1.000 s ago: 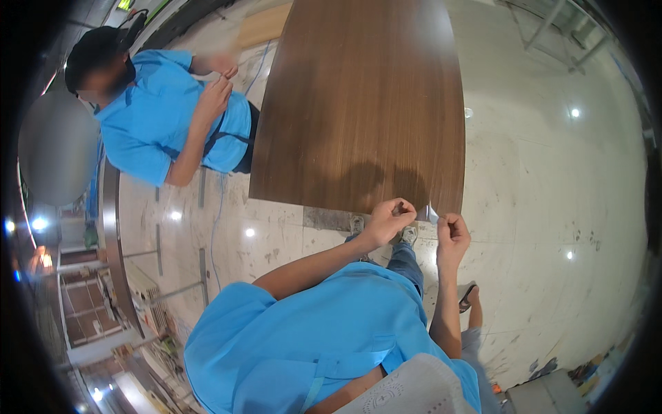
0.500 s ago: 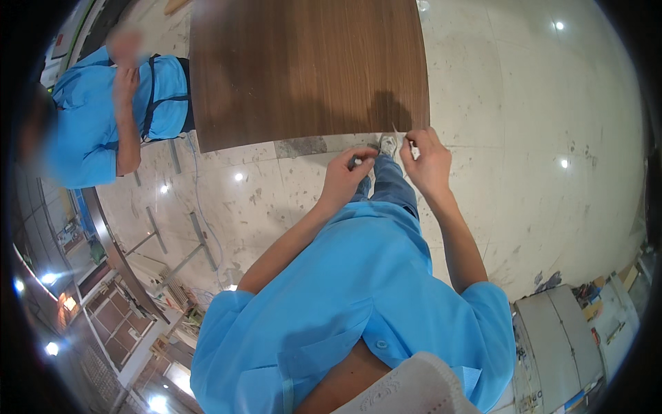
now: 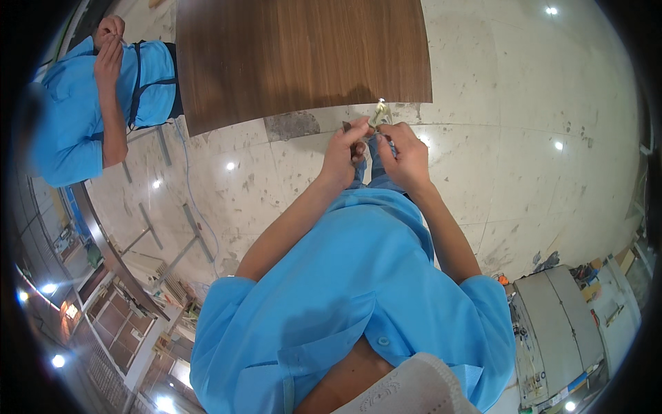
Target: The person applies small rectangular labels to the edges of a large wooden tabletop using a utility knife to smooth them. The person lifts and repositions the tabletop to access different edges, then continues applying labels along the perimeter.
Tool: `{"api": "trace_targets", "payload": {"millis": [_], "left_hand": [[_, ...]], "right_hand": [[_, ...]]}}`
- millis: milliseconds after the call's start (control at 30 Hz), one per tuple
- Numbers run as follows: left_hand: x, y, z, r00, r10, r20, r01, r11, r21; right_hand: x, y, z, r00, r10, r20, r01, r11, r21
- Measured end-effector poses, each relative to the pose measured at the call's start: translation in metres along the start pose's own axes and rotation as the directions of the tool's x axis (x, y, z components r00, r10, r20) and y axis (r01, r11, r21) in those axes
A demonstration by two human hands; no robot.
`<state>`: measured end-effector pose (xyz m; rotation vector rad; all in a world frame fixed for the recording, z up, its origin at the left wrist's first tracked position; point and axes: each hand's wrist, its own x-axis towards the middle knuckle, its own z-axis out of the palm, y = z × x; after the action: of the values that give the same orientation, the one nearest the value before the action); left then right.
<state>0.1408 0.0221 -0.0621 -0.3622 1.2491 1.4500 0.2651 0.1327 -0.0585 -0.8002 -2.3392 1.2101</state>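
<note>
My left hand (image 3: 339,157) is closed in front of my waist, with a small dark flat piece (image 3: 347,127) poking up from its fingers; what kind of thing it is I cannot tell. Close beside it, my right hand (image 3: 408,157) is bent in a pinch, its fingertips near those of the left. Whatever the right fingers hold is too small to make out. Just beyond both hands lies the near edge of a brown wood-grain panel (image 3: 303,58). Below the fingers my jeans and a shiny, pale shape, perhaps a shoe (image 3: 380,116), partly show.
A co-worker in a blue shirt (image 3: 76,124) stands at the panel's left side, hands together. Metal bars (image 3: 196,231) and a blue cable (image 3: 187,172) lie on the pale tiled floor (image 3: 510,138). At the lower right is a grey cabinet (image 3: 558,324) with tools nearby.
My right hand has moved left to meet my left hand, which has risen slightly. The panel's edge appears farther up in view. The co-worker's hands have come together higher up.
</note>
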Motion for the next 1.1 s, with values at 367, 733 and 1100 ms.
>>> {"api": "trace_targets", "payload": {"millis": [367,733,1100], "left_hand": [[0.004,0.016,0.024,0.975,0.094,0.203,-0.011,0.926,-0.377],[0.029,0.015,0.020,0.947,0.211,0.243,-0.091,0.901,-0.424],[0.032,0.037,-0.044,0.971,0.231,-0.063,-0.230,0.827,-0.513]], "right_hand": [[0.007,-0.026,0.011,0.985,0.174,-0.017,-0.167,0.965,0.204],[0.013,0.004,0.016,0.870,0.398,0.290,-0.475,0.524,0.707],[0.120,0.134,-0.008,0.984,0.005,-0.179,-0.093,0.871,-0.483]]}}
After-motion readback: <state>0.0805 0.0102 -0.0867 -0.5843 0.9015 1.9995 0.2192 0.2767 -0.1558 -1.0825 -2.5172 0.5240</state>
